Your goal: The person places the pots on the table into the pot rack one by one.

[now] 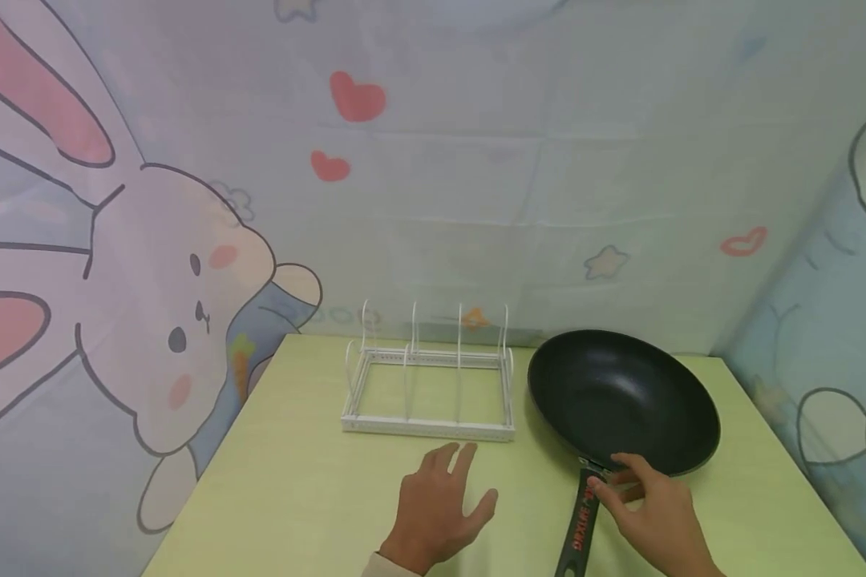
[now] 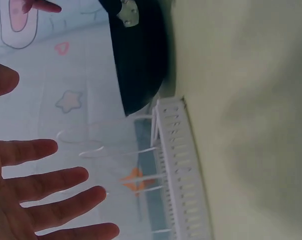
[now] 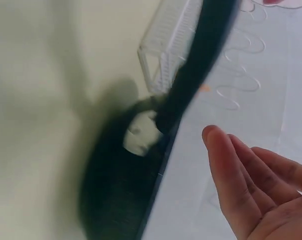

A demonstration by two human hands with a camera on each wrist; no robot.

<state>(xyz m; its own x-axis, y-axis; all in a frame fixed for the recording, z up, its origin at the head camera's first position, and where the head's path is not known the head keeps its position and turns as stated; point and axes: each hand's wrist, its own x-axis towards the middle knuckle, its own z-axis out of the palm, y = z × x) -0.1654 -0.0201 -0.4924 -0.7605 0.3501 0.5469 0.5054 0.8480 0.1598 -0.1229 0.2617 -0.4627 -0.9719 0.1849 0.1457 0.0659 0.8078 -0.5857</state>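
Black pan (image 1: 621, 397) is set on the worktop (image 1: 296, 497), just right of the white rack (image 1: 428, 393). Right hand (image 1: 657, 509) is laid on the pan handle (image 1: 580, 525), fingers loose; left hand (image 1: 436, 509) is spread flat, holding nothing, rack directly ahead.

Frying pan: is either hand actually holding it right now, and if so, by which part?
Nothing is held. The right hand is open, its fingers just at the frying pan where the handle joins. The left hand rests flat on the table.

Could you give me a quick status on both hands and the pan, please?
Left hand open, flat on table. Right hand open, fingertips at frying pan handle, no grip yet. White rack beside pan, nothing between.
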